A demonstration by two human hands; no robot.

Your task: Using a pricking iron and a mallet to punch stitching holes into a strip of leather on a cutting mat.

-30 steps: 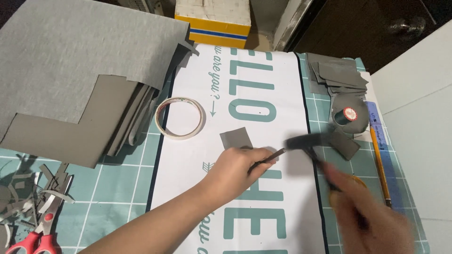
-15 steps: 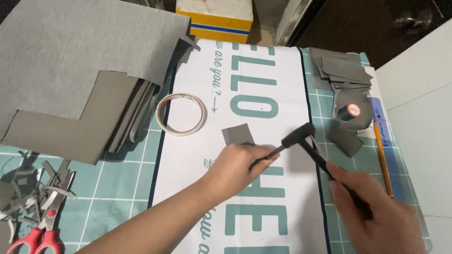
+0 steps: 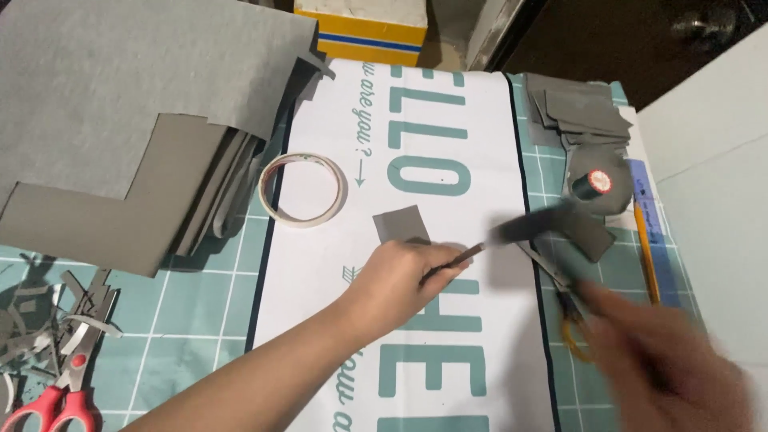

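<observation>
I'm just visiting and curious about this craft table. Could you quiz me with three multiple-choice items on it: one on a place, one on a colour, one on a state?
1. Where does the tape roll lie?
A. left of the grey square
B. on the box
C. under the scissors

2. What colour are the scissors' handles at bottom left?
A. blue
B. red
C. green

3. How does the right hand look?
A. sharp
B. blurred
C. gloved

Answers: 1 A, the roll sits left of the square. 2 B, the handles are red. 3 B, it is smeared, while the left hand is sharp.
</observation>
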